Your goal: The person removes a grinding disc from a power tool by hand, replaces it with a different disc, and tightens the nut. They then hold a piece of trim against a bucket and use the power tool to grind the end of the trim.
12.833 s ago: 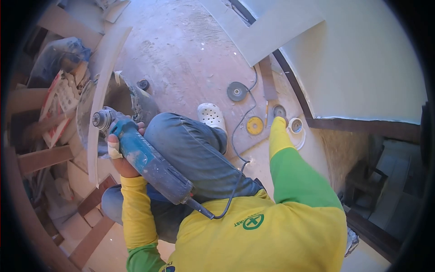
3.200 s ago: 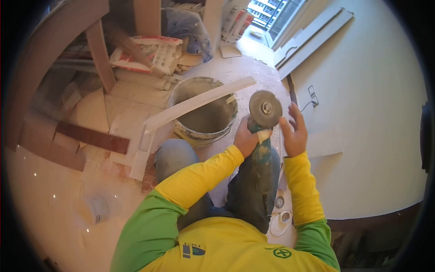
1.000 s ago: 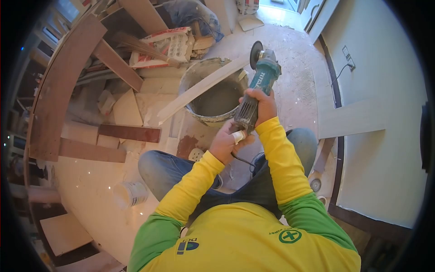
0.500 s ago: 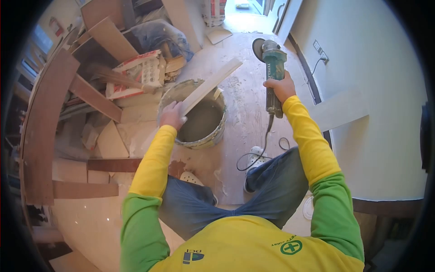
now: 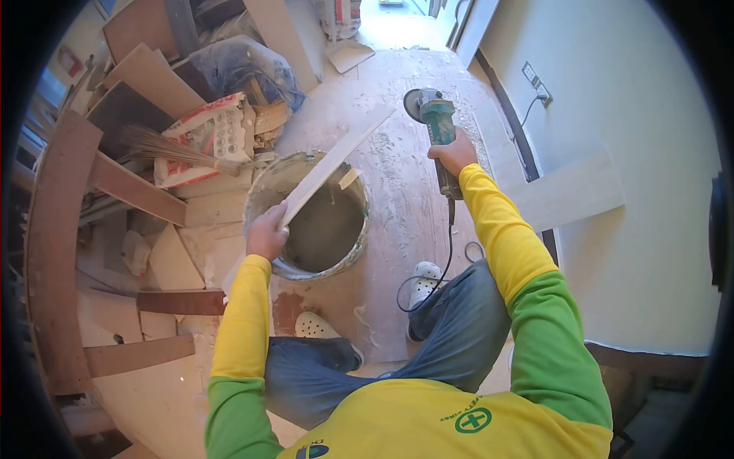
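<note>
I've got on a yellow shirt (image 5: 397,417) whose long sleeves (image 5: 508,229) run green down the upper arms, then yellow to the wrists. A round green cross emblem (image 5: 473,420) reads "SAFETY FIRST"; a dark blue logo (image 5: 312,451) is partly cut off. My jeans (image 5: 462,314) are faded blue, my clogs (image 5: 423,284) white and dotted with holes.

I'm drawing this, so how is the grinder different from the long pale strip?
The grinder is teal and black, but the strip is pale. The grinder is chunky, with a round disc; the strip is long and narrow. The grinder has a cord; the strip has none. Both are held, in the right hand and left hand respectively.
</note>
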`<state>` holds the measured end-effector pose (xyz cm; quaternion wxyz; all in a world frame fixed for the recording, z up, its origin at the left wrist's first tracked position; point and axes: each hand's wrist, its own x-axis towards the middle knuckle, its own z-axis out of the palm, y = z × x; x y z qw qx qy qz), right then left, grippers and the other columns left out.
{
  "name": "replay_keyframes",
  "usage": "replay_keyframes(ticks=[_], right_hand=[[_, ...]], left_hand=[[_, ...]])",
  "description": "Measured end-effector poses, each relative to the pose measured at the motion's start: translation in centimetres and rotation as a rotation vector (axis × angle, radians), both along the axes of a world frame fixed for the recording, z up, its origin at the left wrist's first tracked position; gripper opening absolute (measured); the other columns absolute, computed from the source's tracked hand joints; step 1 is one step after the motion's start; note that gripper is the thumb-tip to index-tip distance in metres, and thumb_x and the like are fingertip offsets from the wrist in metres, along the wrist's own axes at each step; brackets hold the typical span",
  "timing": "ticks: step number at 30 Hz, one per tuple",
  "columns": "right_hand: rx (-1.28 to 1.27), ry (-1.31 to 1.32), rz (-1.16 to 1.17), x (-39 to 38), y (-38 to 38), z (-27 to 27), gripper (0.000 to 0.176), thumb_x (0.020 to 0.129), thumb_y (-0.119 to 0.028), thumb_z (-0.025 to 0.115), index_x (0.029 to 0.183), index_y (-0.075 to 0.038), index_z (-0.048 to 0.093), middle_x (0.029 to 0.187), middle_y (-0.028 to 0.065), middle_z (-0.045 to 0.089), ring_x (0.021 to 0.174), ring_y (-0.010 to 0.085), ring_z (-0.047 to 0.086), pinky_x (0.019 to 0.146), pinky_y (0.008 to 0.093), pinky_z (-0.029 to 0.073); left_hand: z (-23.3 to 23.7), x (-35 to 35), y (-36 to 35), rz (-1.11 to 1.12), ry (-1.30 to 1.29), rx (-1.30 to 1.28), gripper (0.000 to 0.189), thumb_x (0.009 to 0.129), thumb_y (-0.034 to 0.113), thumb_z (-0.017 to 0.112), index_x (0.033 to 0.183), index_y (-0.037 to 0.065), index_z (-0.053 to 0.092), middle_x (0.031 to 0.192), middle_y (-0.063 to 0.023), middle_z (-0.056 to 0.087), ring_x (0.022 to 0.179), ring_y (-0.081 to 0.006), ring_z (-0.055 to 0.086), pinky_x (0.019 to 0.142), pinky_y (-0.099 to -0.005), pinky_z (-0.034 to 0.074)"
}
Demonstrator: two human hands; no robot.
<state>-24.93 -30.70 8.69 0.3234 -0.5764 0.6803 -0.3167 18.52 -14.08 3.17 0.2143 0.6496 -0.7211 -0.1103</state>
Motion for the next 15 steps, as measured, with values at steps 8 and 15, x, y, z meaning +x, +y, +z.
replay_keyframes(ticks=[8, 15], right_hand=[[0.084, 0.086, 0.017, 1.4, -1.0, -0.6, 0.068, 0.062, -0.029, 0.079, 0.12, -0.002, 0.058, 0.11, 0.0211, 0.069, 0.104, 0.0355, 0.067, 0.093, 0.0388, 0.052], [0.071, 0.09, 0.037, 1.6, -1.0, -0.6, 0.069, 0.062, -0.029, 0.08, 0.121, -0.001, 0.058, 0.111, 0.0215, 0.068, 0.104, 0.0364, 0.066, 0.093, 0.0391, 0.052]], left_hand=[[-0.3, -0.4, 0.4, 0.032, -0.028, -0.027, 0.067, 0.071, 0.004, 0.07, 0.137, 0.011, 0.059, 0.134, -0.0119, 0.062, 0.114, -0.0355, 0.061, 0.101, -0.0419, 0.049], [-0.1, -0.5, 0.4, 0.033, -0.016, -0.015, 0.068, 0.072, 0.004, 0.071, 0.138, 0.012, 0.059, 0.134, -0.0113, 0.062, 0.115, -0.035, 0.061, 0.102, -0.0412, 0.049]])
